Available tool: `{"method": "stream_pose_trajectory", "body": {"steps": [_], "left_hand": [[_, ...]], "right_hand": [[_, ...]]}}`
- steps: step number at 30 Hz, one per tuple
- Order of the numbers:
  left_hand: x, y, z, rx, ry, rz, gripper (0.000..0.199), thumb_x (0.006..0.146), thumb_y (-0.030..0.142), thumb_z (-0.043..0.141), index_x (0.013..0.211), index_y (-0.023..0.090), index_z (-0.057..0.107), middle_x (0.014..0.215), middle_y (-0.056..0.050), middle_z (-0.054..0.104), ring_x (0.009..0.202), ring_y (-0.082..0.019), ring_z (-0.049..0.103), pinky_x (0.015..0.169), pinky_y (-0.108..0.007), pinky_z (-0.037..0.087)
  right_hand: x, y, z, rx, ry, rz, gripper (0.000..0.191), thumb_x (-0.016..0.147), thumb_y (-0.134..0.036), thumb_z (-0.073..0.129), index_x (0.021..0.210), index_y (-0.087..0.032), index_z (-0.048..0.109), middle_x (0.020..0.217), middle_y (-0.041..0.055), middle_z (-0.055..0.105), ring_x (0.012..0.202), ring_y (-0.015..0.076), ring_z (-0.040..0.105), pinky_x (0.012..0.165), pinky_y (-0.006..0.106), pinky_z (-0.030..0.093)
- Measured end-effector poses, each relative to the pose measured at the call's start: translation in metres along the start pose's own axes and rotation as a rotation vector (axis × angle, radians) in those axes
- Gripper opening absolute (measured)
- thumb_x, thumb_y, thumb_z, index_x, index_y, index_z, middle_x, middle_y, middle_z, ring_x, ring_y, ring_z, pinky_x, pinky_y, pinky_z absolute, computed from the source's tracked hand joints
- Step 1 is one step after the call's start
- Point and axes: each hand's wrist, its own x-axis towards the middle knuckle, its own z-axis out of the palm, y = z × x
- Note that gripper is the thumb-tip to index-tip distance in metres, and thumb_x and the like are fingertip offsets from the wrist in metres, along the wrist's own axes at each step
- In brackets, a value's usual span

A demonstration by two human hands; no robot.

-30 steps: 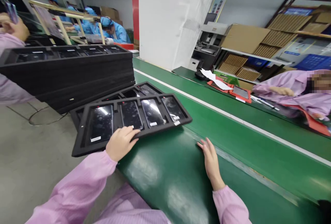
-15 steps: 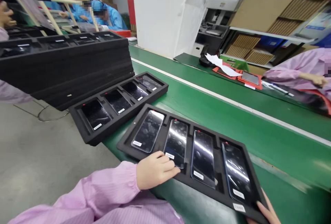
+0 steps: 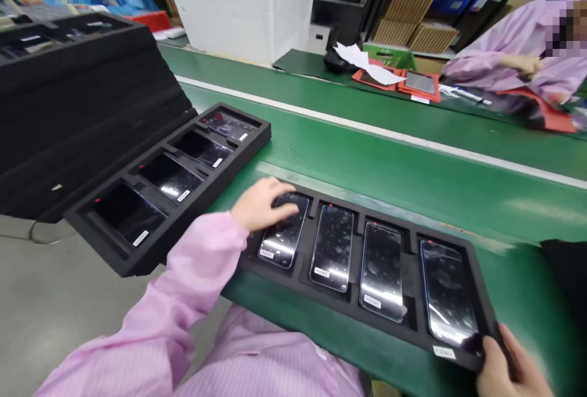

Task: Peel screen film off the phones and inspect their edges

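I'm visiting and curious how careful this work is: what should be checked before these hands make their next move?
1. Front tray filled: ok, four phones, one per compartment.
2. Right hand on the tray: ok, it grips the near right corner.
3. Left hand clear of the screens: not ok, its fingers reach over the leftmost phone.
4. Second tray filled: ok, four phones.
5. Phones working: cannot tell, screens dark.

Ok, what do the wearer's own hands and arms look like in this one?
Both the left hand and right hand are ungloved. The left sleeve is long, loose and pinkish-lilac with fine stripes, ending at the wrist. The right sleeve is out of frame.
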Motion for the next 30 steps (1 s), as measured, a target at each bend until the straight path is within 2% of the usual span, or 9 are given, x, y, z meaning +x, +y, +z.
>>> {"method": "stream_pose_trajectory", "body": {"steps": [3,6,7,9,11,14,16,20,30], "left_hand": [[0.049,-0.048,-0.014,-0.084,0.134,-0.188,0.04,0.09,0.046,0.063,0.116,0.018,0.072,0.105,-0.01,0.07,0.099,-0.024,0.066,0.096,-0.041,0.056],[0.079,-0.083,-0.002,-0.186,0.228,-0.315,0.041,0.098,0.036,0.044,0.127,0.016,0.064,0.106,-0.012,0.07,0.088,-0.019,0.068,0.074,-0.03,0.059],[0.084,-0.089,0.004,-0.213,0.242,-0.335,0.041,0.098,0.035,0.043,0.128,0.016,0.063,0.107,-0.012,0.071,0.086,-0.019,0.068,0.068,-0.027,0.058],[0.087,-0.093,0.016,-0.251,0.245,-0.345,0.038,0.096,0.033,0.048,0.127,0.017,0.064,0.109,-0.011,0.072,0.084,-0.018,0.069,0.067,-0.025,0.057],[0.085,-0.092,0.022,-0.274,0.222,-0.328,0.033,0.094,0.032,0.054,0.121,0.017,0.068,0.102,-0.008,0.074,0.084,-0.017,0.07,0.074,-0.026,0.056],[0.078,-0.086,0.022,-0.285,0.158,-0.297,0.026,0.093,0.031,0.059,0.108,0.018,0.075,0.081,-0.003,0.074,0.081,-0.018,0.071,0.084,-0.028,0.053],[0.075,-0.083,0.019,-0.28,0.13,-0.291,0.024,0.093,0.032,0.059,0.102,0.019,0.077,0.072,-0.001,0.072,0.078,-0.019,0.071,0.082,-0.029,0.051],[0.076,-0.08,0.018,-0.27,0.12,-0.299,0.026,0.093,0.035,0.058,0.097,0.02,0.079,0.064,0.001,0.069,0.073,-0.02,0.07,0.075,-0.029,0.047],[0.078,-0.073,0.025,-0.283,0.192,-0.32,0.029,0.095,0.04,0.056,0.086,0.024,0.078,0.055,0.003,0.063,0.064,-0.017,0.066,0.071,-0.03,0.046]], "right_hand": [[0.03,-0.009,-0.012,-0.241,-0.044,0.091,0.044,0.088,-0.06,0.065,0.132,-0.056,0.065,0.096,0.0107,0.076,0.083,0.0438,0.074,0.057,0.055,0.053],[0.055,-0.053,-0.016,-0.407,-0.131,-0.041,0.023,0.075,-0.059,0.081,0.078,-0.038,0.074,0.06,0.0082,0.065,0.03,0.0215,0.042,0.036,0.04,0.033],[0.061,-0.079,-0.012,-0.438,-0.078,-0.129,0.025,0.073,-0.056,0.083,0.071,-0.034,0.071,0.052,0.0081,0.059,0.03,0.0214,0.041,0.036,0.039,0.029],[0.068,-0.147,0.008,-0.473,-0.017,-0.452,0.018,0.088,-0.046,0.073,0.095,-0.029,0.076,0.078,0.016,0.072,0.057,0.0301,0.063,0.05,0.045,0.041],[0.067,-0.222,0.04,-0.392,-0.091,-0.687,0.03,0.093,-0.035,0.066,0.114,-0.014,0.074,0.094,0.0182,0.075,0.082,0.0333,0.07,0.069,0.045,0.05],[0.054,-0.315,0.096,-0.33,-0.357,-0.835,0.03,0.097,-0.032,0.061,0.115,-0.011,0.073,0.104,0.0164,0.072,0.094,0.0331,0.065,0.079,0.044,0.047],[0.042,-0.353,0.127,-0.344,-0.523,-0.829,0.026,0.099,-0.03,0.061,0.112,-0.012,0.074,0.107,0.0159,0.07,0.102,0.0336,0.061,0.083,0.043,0.043],[0.027,-0.376,0.159,-0.359,-0.55,-0.764,0.027,0.1,-0.032,0.059,0.104,-0.008,0.07,0.107,0.0188,0.065,0.103,0.0328,0.054,0.086,0.042,0.037],[0.033,-0.375,0.167,-0.325,-0.385,-0.803,0.02,0.094,-0.031,0.059,0.086,-0.014,0.065,0.085,0.0118,0.061,0.087,0.0284,0.048,0.081,0.039,0.031]]}}
